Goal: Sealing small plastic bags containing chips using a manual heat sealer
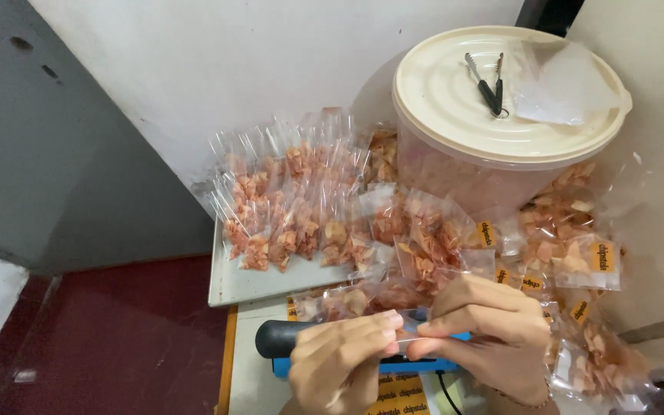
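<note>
Grip: left hand [343,361] and right hand [486,334] each pinch one end of a small clear bag's [407,340] open top edge between thumb and fingertips, pulling it flat between them.
Bag position: held just above the blue heat sealer [363,365], near its black handle [282,338]; the bag's body extends away from the hands and holds pale orange chips.
Near the hands: loose filled bags with yellow labels [570,257] lie heaped to the right, touching one another.
Tray: a grey tray [232,288] behind the sealer carries rows of unsealed filled bags [293,207] standing upright.
Tub: a large clear tub with a cream lid [455,107] stands behind the heap.
On lid: metal tongs [489,84] and empty clear bags [559,84].
</note>
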